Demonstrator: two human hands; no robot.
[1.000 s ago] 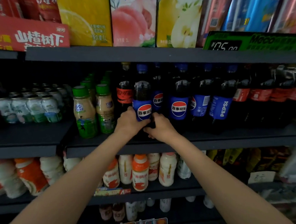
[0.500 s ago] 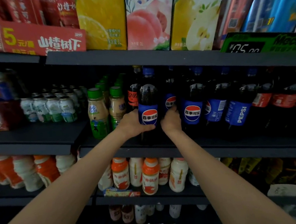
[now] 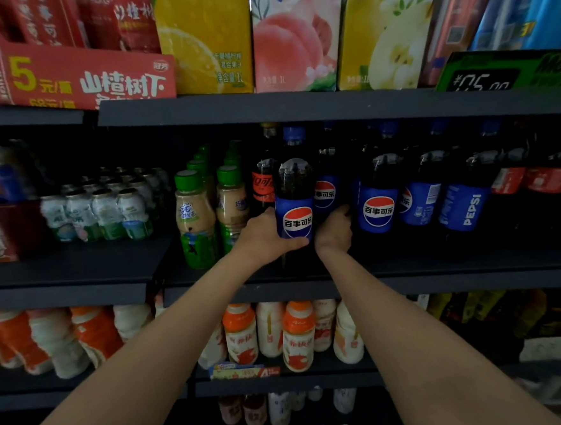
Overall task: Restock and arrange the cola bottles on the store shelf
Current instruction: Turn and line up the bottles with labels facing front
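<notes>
Shelf (image 3: 409,269): dark, crowded with drinks.
Left hand (image 3: 264,236): grasping front cola bottle (image 3: 294,194).
Right hand (image 3: 333,230): fingers hidden behind it, cannot tell.

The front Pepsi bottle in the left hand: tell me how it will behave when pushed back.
The Pepsi bottle looks full of dark cola, so probably heavy. Tall and narrow, it may tip if pushed high. The left hand grips low around its label, which should steady it.
</notes>
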